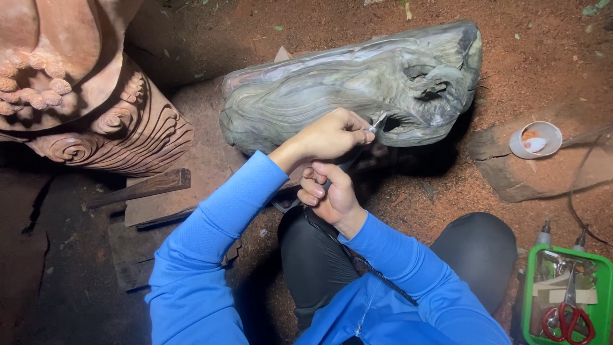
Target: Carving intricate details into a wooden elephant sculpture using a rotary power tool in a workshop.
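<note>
The left hand (332,135) is closed around a thin metal tool (377,122). The tool's tip points right, touching the grey-green carved stone (345,83) on the ground. The right hand (329,191), just below, is closed on the tool's dark handle.

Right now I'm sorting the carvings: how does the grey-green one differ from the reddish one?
The grey-green carving lies on its side on the dirt; the reddish carving stands at the left edge. The grey-green one is touched by the left hand; the reddish one is untouched. Both show flowing carved ridges.
</note>
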